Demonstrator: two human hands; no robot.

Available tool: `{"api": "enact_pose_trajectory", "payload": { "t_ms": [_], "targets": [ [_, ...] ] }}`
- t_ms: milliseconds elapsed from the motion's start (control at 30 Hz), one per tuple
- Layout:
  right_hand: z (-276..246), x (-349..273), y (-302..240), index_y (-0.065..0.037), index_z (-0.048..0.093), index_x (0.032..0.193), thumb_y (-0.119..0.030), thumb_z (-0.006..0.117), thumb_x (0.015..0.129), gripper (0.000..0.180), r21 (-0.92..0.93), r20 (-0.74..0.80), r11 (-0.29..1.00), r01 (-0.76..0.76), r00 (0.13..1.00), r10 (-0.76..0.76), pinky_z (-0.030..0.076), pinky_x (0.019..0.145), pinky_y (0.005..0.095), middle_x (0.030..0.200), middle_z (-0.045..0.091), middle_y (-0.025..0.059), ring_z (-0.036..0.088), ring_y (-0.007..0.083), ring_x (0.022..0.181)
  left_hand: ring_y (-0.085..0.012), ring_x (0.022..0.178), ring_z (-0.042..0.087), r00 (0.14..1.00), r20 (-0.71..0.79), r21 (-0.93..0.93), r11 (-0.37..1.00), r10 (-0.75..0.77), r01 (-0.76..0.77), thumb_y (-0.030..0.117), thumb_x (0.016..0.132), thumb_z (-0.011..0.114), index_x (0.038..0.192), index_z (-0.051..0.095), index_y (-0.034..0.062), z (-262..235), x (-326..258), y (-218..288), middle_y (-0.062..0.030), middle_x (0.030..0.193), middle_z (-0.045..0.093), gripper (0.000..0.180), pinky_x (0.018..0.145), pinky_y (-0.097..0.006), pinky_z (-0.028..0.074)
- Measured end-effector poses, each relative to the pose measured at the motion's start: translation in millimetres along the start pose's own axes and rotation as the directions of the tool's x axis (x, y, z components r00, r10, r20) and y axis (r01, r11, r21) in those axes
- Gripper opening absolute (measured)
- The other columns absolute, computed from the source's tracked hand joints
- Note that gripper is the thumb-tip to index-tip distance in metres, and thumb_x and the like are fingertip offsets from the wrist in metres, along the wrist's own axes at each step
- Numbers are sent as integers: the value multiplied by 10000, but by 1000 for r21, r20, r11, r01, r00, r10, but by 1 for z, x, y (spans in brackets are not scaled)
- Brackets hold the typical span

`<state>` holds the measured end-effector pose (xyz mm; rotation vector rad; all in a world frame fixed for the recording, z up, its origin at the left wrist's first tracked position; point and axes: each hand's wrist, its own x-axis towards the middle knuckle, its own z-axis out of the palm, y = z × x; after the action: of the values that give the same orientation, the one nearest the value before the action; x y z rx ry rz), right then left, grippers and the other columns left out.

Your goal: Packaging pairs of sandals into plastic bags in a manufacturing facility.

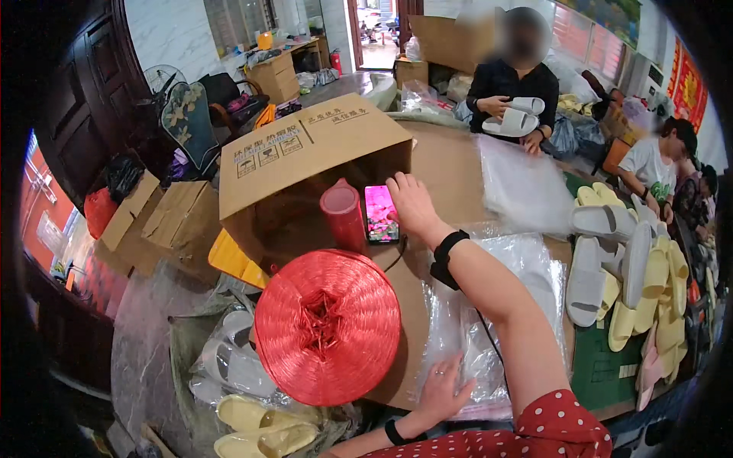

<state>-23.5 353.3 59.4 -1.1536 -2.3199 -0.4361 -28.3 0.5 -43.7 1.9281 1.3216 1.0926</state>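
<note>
My right hand [413,203] reaches forward to a phone [379,214] with a bright pink picture on its screen. Its fingers are bent around the phone's right edge, with the thumb by the screen. Lower down, my left hand [443,391] lies with fingers apart on a pile of clear plastic bags [489,320], holding nothing. Beside the phone stands a red cylinder [340,217] with a hollow top. A big roll of red plastic twine [327,328] sits in front of it. A black cord runs from near the phone.
An open cardboard box [317,141] lies behind the phone. Yellow and grey slippers [626,267] are heaped at the right; bagged slippers [237,355] lie at the lower left. Across the table a person [513,84] holds light slippers near more clear bags [525,182]. Others sit at the far right.
</note>
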Motion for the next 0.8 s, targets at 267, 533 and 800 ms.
{"api": "enact_pose_trajectory", "payload": {
  "t_ms": [267,533,800],
  "targets": [
    [-38,-6,14,-79,491,1356,-157,702,825,576,328,-209,936,-128,957,204,454,961,453,1266,527,190,517,373,1159,-418,1118,555,1000,-27,-6,1000,-16,16,299,851,694,1384,464,-17,1,1,3,-253,1190,611,661,990,-471,415],
    [-214,-124,23,-64,567,1226,-231,733,821,468,367,-67,925,-94,990,128,453,937,434,1165,559,169,536,362,1099,-400,1124,559,999,-41,40,999,13,-12,308,833,714,1357,505,0,9,0,4,-228,1204,615,644,985,-459,430],
    [-337,-331,-2,-73,685,1072,-171,790,792,315,564,312,690,-454,891,330,509,734,330,977,674,97,641,246,860,-388,1121,556,996,-48,69,994,-79,82,313,816,721,1351,543,9,10,-9,0,-219,1169,626,640,978,-450,448]
  ]
}}
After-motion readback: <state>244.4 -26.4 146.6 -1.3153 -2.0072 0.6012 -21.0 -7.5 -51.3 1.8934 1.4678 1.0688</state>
